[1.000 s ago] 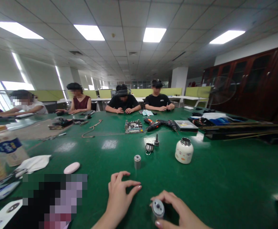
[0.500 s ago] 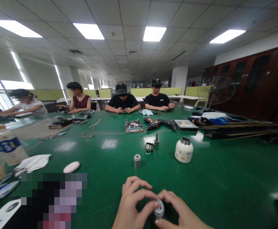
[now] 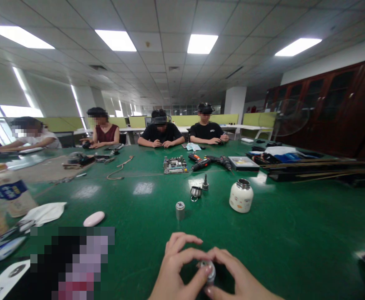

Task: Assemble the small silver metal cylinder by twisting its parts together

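Note:
Near the table's front edge, a small silver metal cylinder [image 3: 211,273] sits between my hands, its round end turned up. My left hand [image 3: 182,262] has its thumb pressed over that end and its index finger at the far rim. The other left fingers are curled forward in the air. From the right, my right hand [image 3: 232,271] pinches the cylinder's side between thumb and forefinger. My fingers cover much of its body. Just beyond stands a metal cylinder of similar look [image 3: 180,211], upright and untouched.
A small steel cup with a ring [image 3: 196,192], a dark socket-like piece [image 3: 205,183] and a cream bottle without a lid [image 3: 241,196] stand ahead. Farther back lie a circuit board [image 3: 175,165] and power drills [image 3: 212,162]. Left is a pink oval object [image 3: 94,218]. Several people sit opposite.
My left thumb has moved farther over the cylinder's top, covering more of its face. Both hands stay around it in nearly the same place.

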